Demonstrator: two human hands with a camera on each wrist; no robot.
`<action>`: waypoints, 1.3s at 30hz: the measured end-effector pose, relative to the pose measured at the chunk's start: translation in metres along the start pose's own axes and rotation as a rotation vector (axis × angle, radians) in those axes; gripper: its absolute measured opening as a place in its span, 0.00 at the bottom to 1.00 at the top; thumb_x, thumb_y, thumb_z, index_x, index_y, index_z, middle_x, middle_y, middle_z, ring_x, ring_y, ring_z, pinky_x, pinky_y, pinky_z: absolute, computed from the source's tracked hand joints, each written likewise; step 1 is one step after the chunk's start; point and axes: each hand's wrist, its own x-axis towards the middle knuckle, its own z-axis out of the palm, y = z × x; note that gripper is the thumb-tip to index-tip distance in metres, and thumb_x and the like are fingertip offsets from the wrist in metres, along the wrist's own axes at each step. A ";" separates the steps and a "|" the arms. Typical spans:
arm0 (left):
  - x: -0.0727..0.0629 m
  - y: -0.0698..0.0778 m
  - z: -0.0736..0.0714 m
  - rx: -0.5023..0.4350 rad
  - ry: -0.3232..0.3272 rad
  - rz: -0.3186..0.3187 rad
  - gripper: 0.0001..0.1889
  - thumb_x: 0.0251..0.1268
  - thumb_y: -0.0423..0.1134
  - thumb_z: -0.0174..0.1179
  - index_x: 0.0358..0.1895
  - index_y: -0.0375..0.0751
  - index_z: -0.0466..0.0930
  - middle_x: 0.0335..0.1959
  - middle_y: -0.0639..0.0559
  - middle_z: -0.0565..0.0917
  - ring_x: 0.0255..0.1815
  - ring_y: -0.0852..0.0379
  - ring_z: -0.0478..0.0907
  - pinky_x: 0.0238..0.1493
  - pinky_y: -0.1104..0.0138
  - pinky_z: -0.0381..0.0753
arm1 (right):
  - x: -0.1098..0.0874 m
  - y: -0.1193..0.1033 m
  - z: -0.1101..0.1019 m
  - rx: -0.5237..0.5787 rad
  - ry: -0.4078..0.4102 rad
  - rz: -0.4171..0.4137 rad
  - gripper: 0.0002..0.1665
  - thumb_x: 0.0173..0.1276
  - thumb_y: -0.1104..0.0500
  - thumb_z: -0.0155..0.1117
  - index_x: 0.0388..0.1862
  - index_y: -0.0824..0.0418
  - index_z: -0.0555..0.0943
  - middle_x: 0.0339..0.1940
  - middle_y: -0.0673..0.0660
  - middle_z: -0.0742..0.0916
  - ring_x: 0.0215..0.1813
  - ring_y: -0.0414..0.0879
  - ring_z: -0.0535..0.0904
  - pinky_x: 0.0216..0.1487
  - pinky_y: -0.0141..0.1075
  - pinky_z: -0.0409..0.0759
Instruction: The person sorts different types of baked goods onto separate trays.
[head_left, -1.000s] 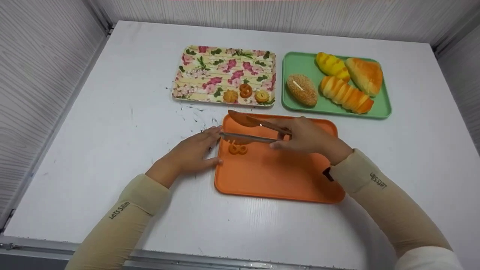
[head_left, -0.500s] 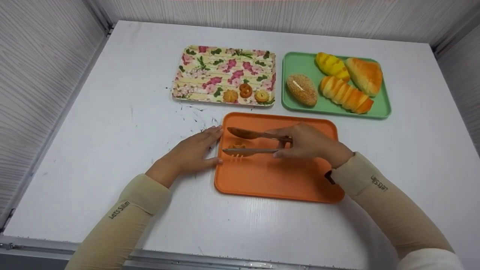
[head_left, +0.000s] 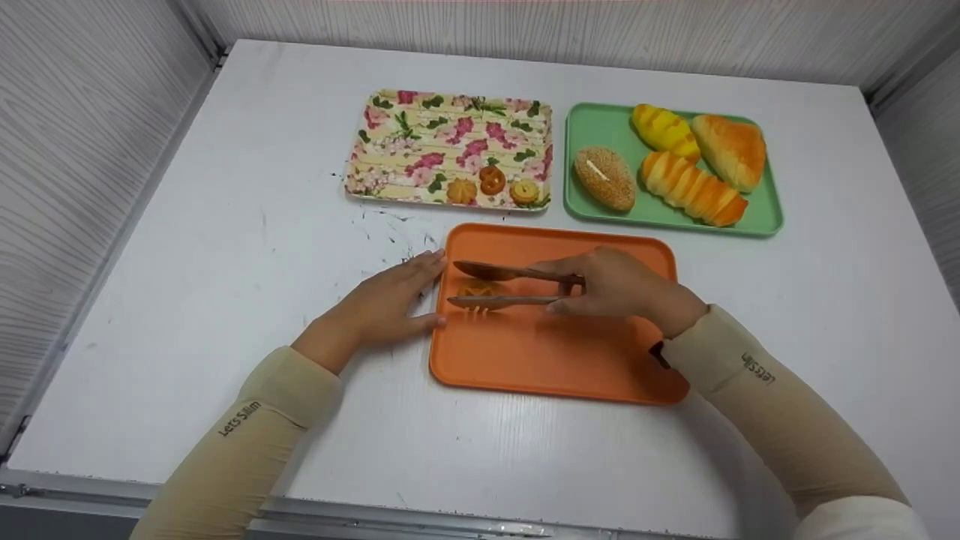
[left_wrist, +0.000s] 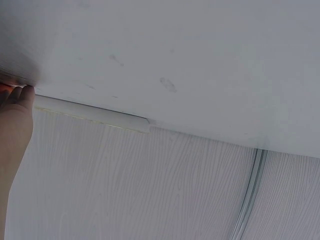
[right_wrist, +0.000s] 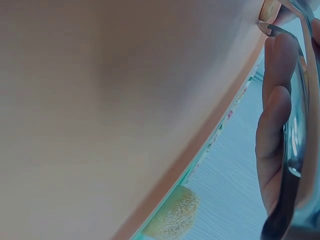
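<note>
In the head view, my right hand (head_left: 615,281) grips a pair of metal tongs (head_left: 487,270) over the orange tray (head_left: 555,356). Between the two tips of the tongs lies a small pretzel-shaped cookie (head_left: 478,289), partly covered by the nearer tip. The right wrist view shows curled fingers (right_wrist: 277,107) along the shiny arms of the tongs. My left hand (head_left: 379,304) rests at the tray's left edge, fingers extended and thumb touching the rim. At the left side of the left wrist view, its fingertips (left_wrist: 22,95) meet a sliver of orange.
Behind stands a floral tray (head_left: 420,142) with a flower-shaped cookie (head_left: 461,191), a pretzel (head_left: 492,181) and a round cookie (head_left: 523,192). Beside it, a green tray (head_left: 600,124) holds several breads, among them a sesame bun (head_left: 604,178). Panel walls enclose the white table (head_left: 225,195).
My right hand has brought the tongs down and nearer to my body, so their tips now straddle the cookie. Over the last half second they barely shift. My left hand stays put.
</note>
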 end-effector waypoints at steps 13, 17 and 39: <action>0.001 -0.001 -0.002 -0.009 0.005 0.005 0.45 0.64 0.63 0.52 0.77 0.44 0.46 0.77 0.53 0.47 0.75 0.52 0.45 0.71 0.54 0.51 | 0.001 -0.002 0.001 -0.084 0.017 -0.020 0.28 0.67 0.47 0.63 0.66 0.45 0.73 0.33 0.46 0.84 0.26 0.42 0.70 0.28 0.37 0.69; 0.001 0.000 -0.002 -0.007 -0.002 -0.006 0.45 0.64 0.64 0.52 0.77 0.45 0.46 0.77 0.53 0.47 0.75 0.52 0.45 0.71 0.54 0.51 | 0.001 -0.001 0.002 -0.097 0.032 -0.029 0.28 0.67 0.47 0.63 0.66 0.46 0.74 0.32 0.47 0.84 0.25 0.42 0.69 0.28 0.37 0.68; -0.001 0.004 -0.003 -0.013 -0.012 -0.013 0.44 0.65 0.62 0.52 0.77 0.44 0.46 0.77 0.53 0.47 0.75 0.53 0.45 0.71 0.55 0.51 | 0.011 0.008 -0.018 -0.031 0.170 0.119 0.32 0.66 0.48 0.64 0.69 0.43 0.70 0.30 0.50 0.82 0.24 0.44 0.70 0.25 0.38 0.70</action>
